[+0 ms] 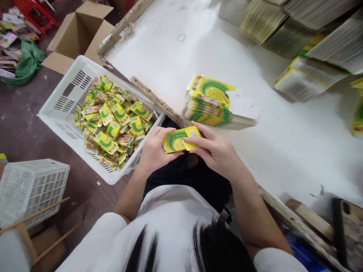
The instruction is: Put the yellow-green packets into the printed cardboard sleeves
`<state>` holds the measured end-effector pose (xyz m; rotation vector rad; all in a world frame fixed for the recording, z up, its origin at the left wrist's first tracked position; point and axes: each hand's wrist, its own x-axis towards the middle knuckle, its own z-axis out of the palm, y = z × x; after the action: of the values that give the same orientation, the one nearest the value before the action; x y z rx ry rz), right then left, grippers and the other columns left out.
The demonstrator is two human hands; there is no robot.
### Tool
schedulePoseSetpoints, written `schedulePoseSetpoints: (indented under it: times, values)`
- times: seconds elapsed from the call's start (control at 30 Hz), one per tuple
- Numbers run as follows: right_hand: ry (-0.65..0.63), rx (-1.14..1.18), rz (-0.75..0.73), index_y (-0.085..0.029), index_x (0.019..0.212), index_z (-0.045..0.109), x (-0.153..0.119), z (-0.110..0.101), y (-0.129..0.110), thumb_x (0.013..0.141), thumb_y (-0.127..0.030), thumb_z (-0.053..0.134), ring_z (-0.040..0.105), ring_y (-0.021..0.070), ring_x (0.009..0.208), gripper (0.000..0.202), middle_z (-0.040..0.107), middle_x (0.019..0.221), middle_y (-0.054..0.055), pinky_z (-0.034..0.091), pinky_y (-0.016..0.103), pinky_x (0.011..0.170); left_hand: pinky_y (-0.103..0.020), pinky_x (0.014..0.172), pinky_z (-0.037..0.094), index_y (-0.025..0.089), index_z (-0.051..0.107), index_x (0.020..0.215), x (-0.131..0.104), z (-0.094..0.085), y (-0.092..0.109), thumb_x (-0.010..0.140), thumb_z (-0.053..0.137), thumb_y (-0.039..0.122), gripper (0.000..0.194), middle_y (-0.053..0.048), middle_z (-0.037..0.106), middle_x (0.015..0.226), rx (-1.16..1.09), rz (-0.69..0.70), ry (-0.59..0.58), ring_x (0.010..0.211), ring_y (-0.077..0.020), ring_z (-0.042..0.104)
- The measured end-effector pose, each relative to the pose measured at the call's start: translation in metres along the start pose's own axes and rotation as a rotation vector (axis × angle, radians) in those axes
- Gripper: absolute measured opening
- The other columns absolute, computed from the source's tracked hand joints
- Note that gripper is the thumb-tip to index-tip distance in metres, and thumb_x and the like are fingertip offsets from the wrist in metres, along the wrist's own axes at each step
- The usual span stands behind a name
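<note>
Between my two hands is a small yellow and green box (175,141), held over my lap. My left hand (155,149) grips its left end, thumb below and fingers above. The fingers of my right hand (211,145) pinch its right end, where a flap sticks out beside a barcode. Just beyond, on the white table (176,60), stands a stack of flat yellow and green cartons (210,100). To the left, a white plastic crate (64,109) holds a heap of small yellow boxes (113,124).
Bundles of cartons (312,75) lie at the table's upper right. An open cardboard box (76,36) sits beyond the crate, near a red stool (36,15). Another white crate (34,189) is at lower left. A phone (348,230) lies at lower right. Wooden strips edge the table.
</note>
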<state>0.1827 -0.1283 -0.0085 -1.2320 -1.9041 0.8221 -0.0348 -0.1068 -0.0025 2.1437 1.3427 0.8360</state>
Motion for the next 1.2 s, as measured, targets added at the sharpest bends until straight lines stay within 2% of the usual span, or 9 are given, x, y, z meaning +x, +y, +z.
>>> schedulePoseSetpoints:
  times: [0.2, 0.3, 0.37, 0.43, 0.57, 0.7, 0.87, 1.0, 1.2]
  values:
    - [0.173, 0.068, 0.031, -0.023, 0.147, 0.053, 0.007, 0.017, -0.012, 0.096, -0.024, 0.066, 0.060, 0.0305, 0.139, 0.053, 0.059, 0.152, 0.015, 0.053, 0.050, 0.114, -0.035, 0.089, 0.056, 0.022, 0.062, 0.120, -0.007, -0.004, -0.007, 0.074, 0.088, 0.041, 0.055, -0.004, 0.069, 0.108, 0.031, -0.076, 0.075, 0.099, -0.0220, 0.068]
    - [0.369, 0.004, 0.054, -0.025, 0.151, 0.047, 0.013, 0.002, -0.005, 0.096, -0.032, 0.068, 0.067, 0.0300, 0.128, 0.059, 0.064, 0.145, 0.014, 0.056, 0.051, 0.109, -0.043, 0.102, 0.053, 0.021, 0.057, 0.130, -0.018, -0.027, -0.037, 0.073, 0.088, 0.042, 0.069, -0.009, 0.065, 0.124, 0.151, -0.263, 0.354, 0.115, -0.0274, 0.065]
    - [0.524, -0.145, 0.112, -0.026, 0.148, 0.048, 0.019, -0.014, 0.007, 0.098, -0.034, 0.064, 0.067, 0.0314, 0.127, 0.053, 0.066, 0.139, 0.014, 0.055, 0.055, 0.108, -0.055, 0.122, 0.035, 0.018, 0.045, 0.144, -0.025, -0.043, -0.057, 0.062, 0.095, 0.041, 0.099, -0.018, 0.052, 0.147, 0.325, -0.374, 0.560, 0.140, -0.0375, 0.049]
    - [0.574, -0.289, 0.180, -0.027, 0.149, 0.047, 0.028, -0.027, 0.024, 0.097, -0.033, 0.063, 0.064, 0.0333, 0.127, 0.055, 0.067, 0.136, 0.014, 0.053, 0.059, 0.106, -0.059, 0.128, 0.021, 0.016, 0.035, 0.152, -0.030, -0.052, -0.067, 0.062, 0.095, 0.041, 0.111, -0.024, 0.039, 0.159, 0.392, -0.417, 0.609, 0.152, -0.0409, 0.034]
    - [0.499, -0.430, 0.225, -0.023, 0.136, 0.058, 0.044, -0.033, 0.052, 0.092, -0.021, 0.063, 0.066, 0.0303, 0.108, 0.044, 0.073, 0.112, 0.010, 0.053, 0.056, 0.101, -0.053, 0.124, 0.034, 0.019, 0.043, 0.147, -0.029, -0.034, -0.053, 0.076, 0.084, 0.042, 0.086, -0.018, 0.050, 0.152, 0.207, -0.340, 0.403, 0.146, -0.0341, 0.046]
    - [0.478, -0.439, 0.214, -0.024, 0.127, 0.061, 0.046, -0.037, 0.045, 0.086, -0.019, 0.069, 0.065, 0.0296, 0.099, 0.042, 0.071, 0.103, 0.009, 0.054, 0.054, 0.095, -0.047, 0.109, 0.050, 0.022, 0.061, 0.130, -0.023, -0.002, -0.025, 0.085, 0.076, 0.040, 0.051, -0.012, 0.066, 0.135, -0.126, -0.338, 0.192, 0.129, -0.0283, 0.061]
    - [0.498, -0.300, 0.210, -0.026, 0.127, 0.056, 0.029, -0.025, -0.003, 0.080, -0.020, 0.078, 0.068, 0.0289, 0.090, 0.052, 0.068, 0.096, 0.006, 0.058, 0.049, 0.087, -0.046, 0.106, 0.055, 0.026, 0.054, 0.139, -0.007, 0.028, -0.005, 0.070, 0.087, 0.058, 0.083, -0.013, 0.067, 0.137, -0.804, -0.374, -0.019, 0.133, -0.0301, 0.062]
    - [0.233, 0.019, 0.089, -0.027, 0.116, 0.057, 0.011, 0.012, -0.024, 0.083, -0.017, 0.075, 0.067, 0.0186, 0.075, 0.039, 0.066, 0.092, 0.001, 0.060, 0.035, 0.070, -0.052, 0.105, 0.057, 0.028, 0.054, 0.140, 0.014, 0.043, 0.003, 0.076, 0.067, 0.082, 0.085, -0.011, 0.067, 0.140, -1.233, -0.503, 0.126, 0.133, -0.0337, 0.063]
    - [0.133, 0.703, 0.265, -0.030, 0.115, 0.055, 0.004, 0.037, -0.014, 0.083, -0.020, 0.077, 0.069, 0.0152, 0.086, 0.040, 0.068, 0.096, -0.001, 0.062, 0.030, 0.079, -0.048, 0.099, 0.062, 0.030, 0.068, 0.123, -0.002, 0.046, 0.006, 0.080, 0.062, 0.082, 0.068, -0.007, 0.074, 0.130, -1.020, -0.425, 0.355, 0.123, -0.0336, 0.069]
